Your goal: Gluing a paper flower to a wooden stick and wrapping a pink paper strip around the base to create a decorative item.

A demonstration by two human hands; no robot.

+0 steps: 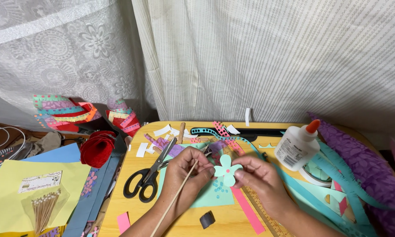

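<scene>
Mint-green paper flower sits pinched in our right hand at frame centre; our left hand grips a thin wooden skewer, its long axis slanting from lower left up toward the flower.

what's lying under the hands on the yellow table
A mint green paper sheet lies flat there, a pink strip crossing its right edge. Both hands, left and right, cover its upper part.

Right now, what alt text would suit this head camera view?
Two hands work over a cluttered yellow table: the left hand holds a thin wooden stick, the right hand a mint paper flower. Black scissors lie left, a glue bottle right.
</scene>
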